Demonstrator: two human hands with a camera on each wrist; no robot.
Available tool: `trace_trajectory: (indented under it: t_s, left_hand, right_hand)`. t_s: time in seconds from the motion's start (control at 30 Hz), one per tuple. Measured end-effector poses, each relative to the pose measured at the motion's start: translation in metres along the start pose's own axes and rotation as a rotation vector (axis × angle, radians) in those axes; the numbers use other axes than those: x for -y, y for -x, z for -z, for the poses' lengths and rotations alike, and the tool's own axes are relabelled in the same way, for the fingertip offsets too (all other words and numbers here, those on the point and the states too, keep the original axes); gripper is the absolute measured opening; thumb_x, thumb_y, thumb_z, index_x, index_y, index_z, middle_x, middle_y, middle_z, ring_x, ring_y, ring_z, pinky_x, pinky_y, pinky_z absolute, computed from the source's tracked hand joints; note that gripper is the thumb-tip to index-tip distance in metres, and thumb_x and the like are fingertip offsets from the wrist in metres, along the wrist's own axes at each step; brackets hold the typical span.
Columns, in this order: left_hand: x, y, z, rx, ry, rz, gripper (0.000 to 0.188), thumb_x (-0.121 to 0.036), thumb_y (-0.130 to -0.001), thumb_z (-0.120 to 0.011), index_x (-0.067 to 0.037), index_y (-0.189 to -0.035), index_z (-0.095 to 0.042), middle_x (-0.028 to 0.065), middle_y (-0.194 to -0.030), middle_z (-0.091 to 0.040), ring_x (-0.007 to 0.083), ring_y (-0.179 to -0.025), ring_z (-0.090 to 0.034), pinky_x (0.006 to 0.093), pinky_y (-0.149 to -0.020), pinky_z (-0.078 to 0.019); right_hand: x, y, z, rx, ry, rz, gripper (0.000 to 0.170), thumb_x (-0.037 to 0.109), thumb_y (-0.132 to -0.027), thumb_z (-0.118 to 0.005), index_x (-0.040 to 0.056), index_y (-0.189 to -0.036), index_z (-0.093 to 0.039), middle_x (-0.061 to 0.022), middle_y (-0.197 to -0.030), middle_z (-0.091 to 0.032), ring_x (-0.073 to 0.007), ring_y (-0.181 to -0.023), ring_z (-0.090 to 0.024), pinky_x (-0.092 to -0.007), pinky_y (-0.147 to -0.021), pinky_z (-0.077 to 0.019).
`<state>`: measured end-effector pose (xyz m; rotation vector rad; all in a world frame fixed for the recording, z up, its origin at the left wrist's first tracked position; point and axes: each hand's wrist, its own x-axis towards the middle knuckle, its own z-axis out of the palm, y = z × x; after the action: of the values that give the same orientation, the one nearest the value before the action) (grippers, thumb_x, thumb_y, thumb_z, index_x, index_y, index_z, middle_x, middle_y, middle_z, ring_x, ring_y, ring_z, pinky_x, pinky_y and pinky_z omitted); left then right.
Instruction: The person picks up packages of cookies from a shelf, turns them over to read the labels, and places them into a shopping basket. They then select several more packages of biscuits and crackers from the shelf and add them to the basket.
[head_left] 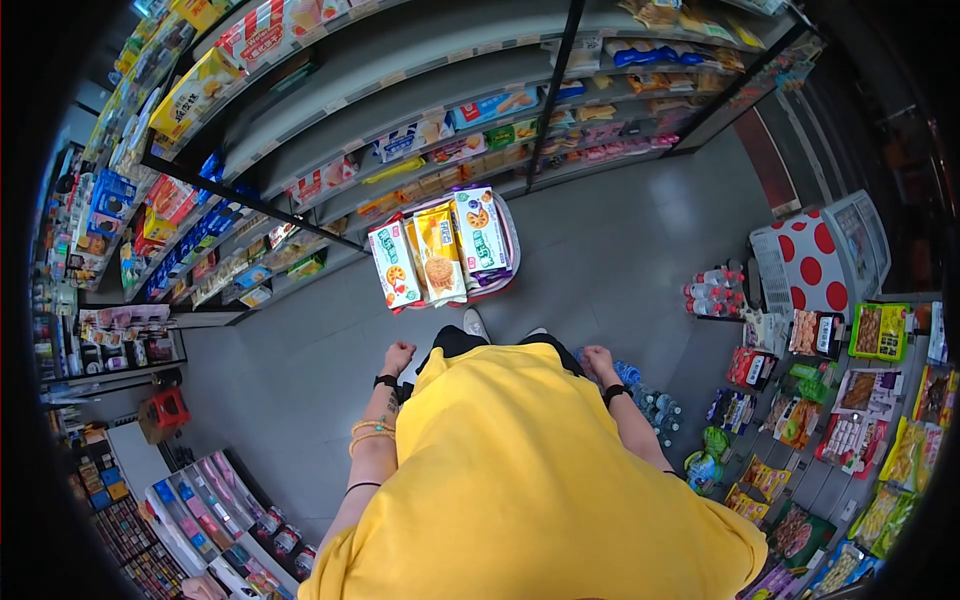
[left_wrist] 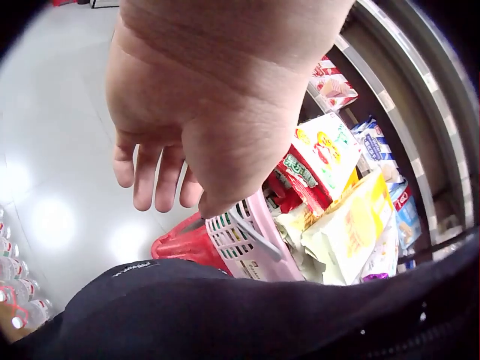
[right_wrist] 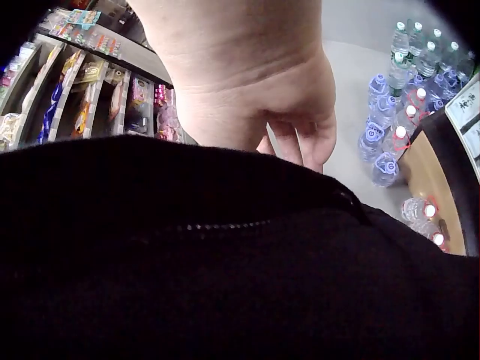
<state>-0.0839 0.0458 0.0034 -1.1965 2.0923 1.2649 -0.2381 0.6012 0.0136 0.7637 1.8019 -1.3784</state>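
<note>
My left hand [head_left: 400,357] hangs beside the body, fingers loosely bent and holding nothing. In the left wrist view its palm and fingers show above a pink basket [left_wrist: 259,225] with red plastic [left_wrist: 187,241] beside it. On the other side hangs my right hand [head_left: 600,362], also without anything in it; dark cloth hides part of its fingers in the right wrist view. Ahead of the feet, the basket holds a yellow biscuit packet [head_left: 437,250] between two white snack boxes, a left box [head_left: 394,265] and a right box [head_left: 482,230].
Shelves [head_left: 400,90] with snack packs run along the front and left. To the right stand bottled water packs [head_left: 715,292], a red-dotted white case [head_left: 805,262] and a rack of bagged snacks [head_left: 850,440]. Large water bottles [right_wrist: 384,127] are near the right hand. Grey floor [head_left: 270,370] surrounds the feet.
</note>
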Motion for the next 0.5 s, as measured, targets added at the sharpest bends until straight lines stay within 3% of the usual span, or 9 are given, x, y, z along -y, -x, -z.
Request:
trace_trajectory:
  t_s: [0.17, 0.5]
  left_hand:
    - [0.021, 0.001, 0.004, 0.000, 0.045, 0.065, 0.028, -0.029, -0.082, -0.070, -0.003, -0.091, -0.067, 0.0086, -0.079, -0.070, 0.0192, -0.073, -0.068, 0.0335, -0.073, -0.0531]
    - [0.037, 0.016, 0.003, -0.034, 0.082, 0.092, 0.029, -0.030, -0.082, -0.070, -0.002, -0.089, -0.066, 0.0090, -0.077, -0.070, 0.0196, -0.072, -0.068, 0.0339, -0.072, -0.0531]
  right_hand:
    - [0.004, -0.012, -0.008, 0.012, -0.007, 0.008, 0.021, 0.016, -0.092, -0.059, 0.0068, -0.112, -0.059, -0.0069, -0.084, -0.066, -0.0142, -0.059, -0.060, -0.0280, -0.048, -0.0463]
    - [0.015, -0.022, -0.013, 0.048, 0.100, 0.001, 0.020, 0.016, -0.093, -0.059, 0.0070, -0.111, -0.060, -0.0085, -0.088, -0.068, -0.0151, -0.059, -0.062, -0.0263, -0.045, -0.0448]
